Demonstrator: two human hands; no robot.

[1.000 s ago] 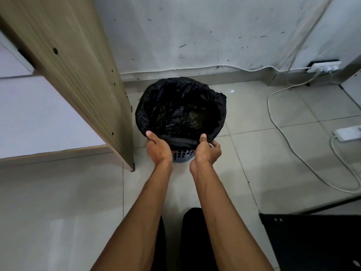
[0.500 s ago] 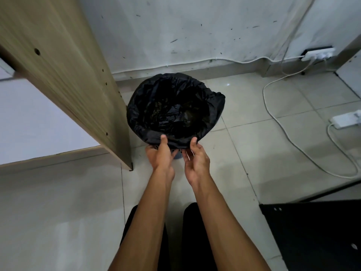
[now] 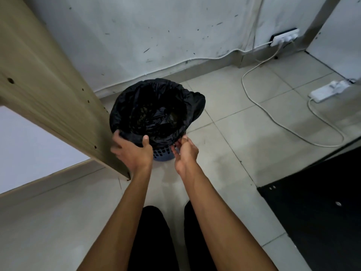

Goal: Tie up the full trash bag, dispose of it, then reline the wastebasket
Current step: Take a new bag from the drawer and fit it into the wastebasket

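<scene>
The left hand (image 3: 132,151) had slid from beside the right toward the wooden panel (image 3: 48,90), gripping the trash bag (image 3: 156,112) edge, while the right hand (image 3: 184,148) pinched it nearer. The bag still lined the wastebasket (image 3: 163,153) on the floor (image 3: 224,153); tying seemed yet to begin.

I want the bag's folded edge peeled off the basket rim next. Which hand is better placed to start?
Left. The left hand already grips the trash bag at its folded near edge. The right hand only has its fingertips at the edge, beside the blue wastebasket.
</scene>
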